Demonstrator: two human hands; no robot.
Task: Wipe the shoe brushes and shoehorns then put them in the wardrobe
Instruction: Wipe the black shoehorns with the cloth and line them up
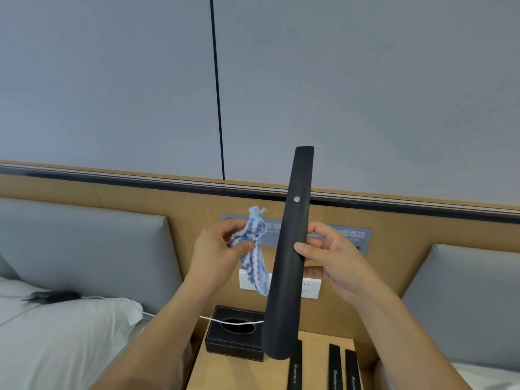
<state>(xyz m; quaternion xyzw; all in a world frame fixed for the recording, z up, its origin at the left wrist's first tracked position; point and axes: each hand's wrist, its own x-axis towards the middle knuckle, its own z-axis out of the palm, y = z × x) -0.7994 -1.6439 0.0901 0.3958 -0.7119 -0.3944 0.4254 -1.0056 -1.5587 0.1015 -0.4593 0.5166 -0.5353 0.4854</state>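
Both forearms are bare up to the lower edge of the picture; no sleeve covers them. The left hand and the right hand are bare too. The nails are short and plain, without polish.

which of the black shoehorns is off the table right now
The long one held upright by the right hand, the raised shoehorn. The three other shoehorns lie flat on the bedside table, their "Shoehorn" lettering showing.
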